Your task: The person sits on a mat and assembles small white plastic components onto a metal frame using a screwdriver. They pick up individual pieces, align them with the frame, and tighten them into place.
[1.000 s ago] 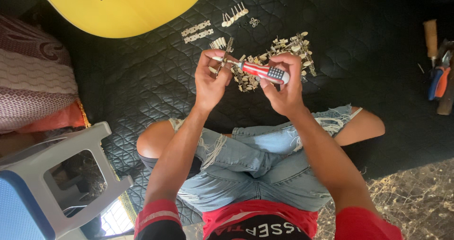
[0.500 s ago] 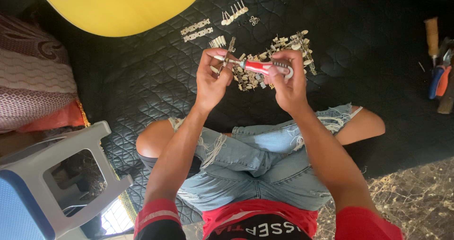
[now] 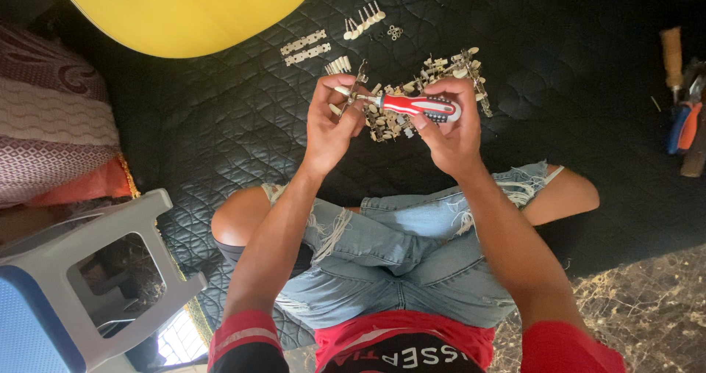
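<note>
I sit cross-legged on a black quilted mat (image 3: 220,123), a yellow guitar body (image 3: 198,13) ahead of me and a grey plastic stool (image 3: 81,270) at my left. My right hand (image 3: 452,134) grips a red-handled screwdriver (image 3: 419,107), its tip against a small metal tuning peg (image 3: 351,94) pinched in my left hand (image 3: 327,123), above a heap of loose pegs (image 3: 441,68).

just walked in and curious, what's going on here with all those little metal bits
A person sits cross-legged on a black quilted mat. The right hand holds a red screwdriver with its tip against a small metal part pinched in the left hand. A pile of similar parts lies just beyond the hands, with a yellow guitar further back and a plastic stool at the left.
</note>
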